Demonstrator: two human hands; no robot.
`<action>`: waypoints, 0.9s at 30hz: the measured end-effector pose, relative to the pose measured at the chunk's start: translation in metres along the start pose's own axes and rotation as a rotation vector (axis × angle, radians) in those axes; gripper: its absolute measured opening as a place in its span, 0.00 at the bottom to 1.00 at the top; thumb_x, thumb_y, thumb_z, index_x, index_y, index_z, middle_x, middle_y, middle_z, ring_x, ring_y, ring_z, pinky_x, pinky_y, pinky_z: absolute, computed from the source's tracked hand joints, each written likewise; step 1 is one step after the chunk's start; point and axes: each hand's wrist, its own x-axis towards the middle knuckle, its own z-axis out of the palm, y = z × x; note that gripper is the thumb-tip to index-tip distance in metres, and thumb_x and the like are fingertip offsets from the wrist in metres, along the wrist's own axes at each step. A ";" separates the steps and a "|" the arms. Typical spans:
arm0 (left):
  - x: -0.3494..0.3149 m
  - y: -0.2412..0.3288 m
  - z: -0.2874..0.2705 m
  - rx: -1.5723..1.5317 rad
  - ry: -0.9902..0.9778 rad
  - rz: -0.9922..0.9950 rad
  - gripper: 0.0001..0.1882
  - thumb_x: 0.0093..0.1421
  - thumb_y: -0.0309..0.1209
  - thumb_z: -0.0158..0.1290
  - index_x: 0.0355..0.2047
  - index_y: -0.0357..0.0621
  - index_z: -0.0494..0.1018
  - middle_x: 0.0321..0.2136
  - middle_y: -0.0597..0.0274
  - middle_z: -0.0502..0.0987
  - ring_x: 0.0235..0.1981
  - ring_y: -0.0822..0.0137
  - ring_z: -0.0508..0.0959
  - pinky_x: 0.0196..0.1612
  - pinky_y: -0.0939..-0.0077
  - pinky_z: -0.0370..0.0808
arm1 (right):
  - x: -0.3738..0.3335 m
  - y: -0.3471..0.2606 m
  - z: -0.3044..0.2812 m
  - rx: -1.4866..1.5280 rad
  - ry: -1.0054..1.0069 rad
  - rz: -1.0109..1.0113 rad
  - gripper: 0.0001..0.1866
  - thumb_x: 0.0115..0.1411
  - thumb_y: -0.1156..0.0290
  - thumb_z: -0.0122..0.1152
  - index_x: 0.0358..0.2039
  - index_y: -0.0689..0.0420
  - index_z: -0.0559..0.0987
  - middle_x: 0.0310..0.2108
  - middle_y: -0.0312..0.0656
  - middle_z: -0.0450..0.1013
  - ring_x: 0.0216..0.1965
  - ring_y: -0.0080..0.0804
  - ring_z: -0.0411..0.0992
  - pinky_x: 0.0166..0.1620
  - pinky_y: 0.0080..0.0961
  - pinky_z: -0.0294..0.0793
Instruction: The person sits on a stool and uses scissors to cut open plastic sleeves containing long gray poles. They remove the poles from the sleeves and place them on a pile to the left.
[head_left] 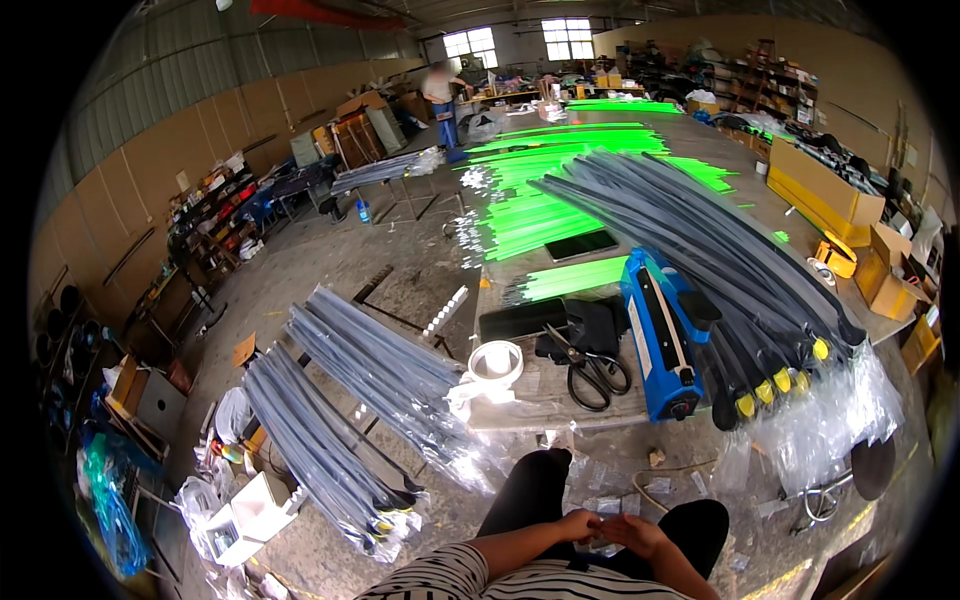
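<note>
Over my lap, my left hand [577,526] and my right hand [638,536] meet, fingers curled toward each other. Any small thing between the fingertips is too hidden to make out. Closest on the table [560,415] in front of me are black-handled scissors [590,378], beside a black cloth-like item [595,325]. To their left stands a white roll of tape [495,364]. A blue hand-lever bag sealer [655,335] lies to their right. Behind the scissors are a flat black case [520,319] and a dark phone [581,244].
Dark rods in clear sleeves [690,240] lie across the table's right side, beside bright green strips [540,215]. More sleeved bundles [375,370] rest on a rack at left. Cardboard boxes [820,195] line the right edge. A person [440,100] stands far back.
</note>
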 end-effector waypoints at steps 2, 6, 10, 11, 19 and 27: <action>-0.003 0.005 -0.001 -0.033 0.016 -0.010 0.05 0.49 0.26 0.49 0.26 0.40 0.72 0.16 0.64 0.72 0.14 0.73 0.71 0.17 0.79 0.69 | 0.002 -0.001 -0.001 0.000 0.001 -0.001 0.18 0.53 0.64 0.53 0.36 0.67 0.70 0.41 0.58 0.67 0.46 0.50 0.65 0.51 0.43 0.61; -0.002 0.006 -0.005 -0.044 0.007 -0.039 0.05 0.50 0.26 0.47 0.24 0.40 0.72 0.17 0.64 0.73 0.15 0.73 0.72 0.18 0.79 0.70 | 0.004 -0.002 -0.001 -0.040 0.017 -0.001 0.19 0.53 0.63 0.53 0.37 0.68 0.69 0.41 0.58 0.67 0.46 0.50 0.65 0.51 0.42 0.62; -0.003 0.005 -0.004 0.017 0.009 -0.052 0.07 0.49 0.29 0.48 0.24 0.39 0.72 0.17 0.62 0.73 0.15 0.72 0.72 0.18 0.78 0.71 | 0.001 -0.002 0.005 -0.084 0.024 0.004 0.21 0.54 0.62 0.53 0.38 0.69 0.68 0.41 0.57 0.67 0.45 0.49 0.66 0.50 0.41 0.63; -0.002 0.004 -0.003 0.020 0.010 -0.058 0.07 0.49 0.30 0.48 0.24 0.39 0.72 0.17 0.62 0.73 0.15 0.72 0.72 0.19 0.78 0.71 | -0.003 -0.002 0.007 -0.086 0.016 -0.002 0.21 0.54 0.62 0.52 0.39 0.68 0.68 0.40 0.56 0.67 0.45 0.49 0.66 0.49 0.41 0.63; -0.007 0.012 -0.001 0.176 0.030 -0.060 0.08 0.47 0.32 0.50 0.19 0.39 0.72 0.12 0.61 0.71 0.12 0.70 0.72 0.17 0.77 0.69 | -0.002 -0.001 0.008 -0.158 0.004 0.019 0.20 0.55 0.61 0.51 0.40 0.66 0.68 0.41 0.55 0.68 0.44 0.47 0.67 0.49 0.39 0.64; -0.004 0.007 -0.001 0.102 0.009 -0.032 0.07 0.47 0.31 0.51 0.24 0.39 0.71 0.14 0.61 0.71 0.13 0.70 0.72 0.18 0.77 0.70 | 0.003 0.003 -0.003 -0.097 0.038 -0.006 0.19 0.55 0.63 0.50 0.39 0.67 0.68 0.41 0.55 0.68 0.45 0.47 0.66 0.50 0.41 0.64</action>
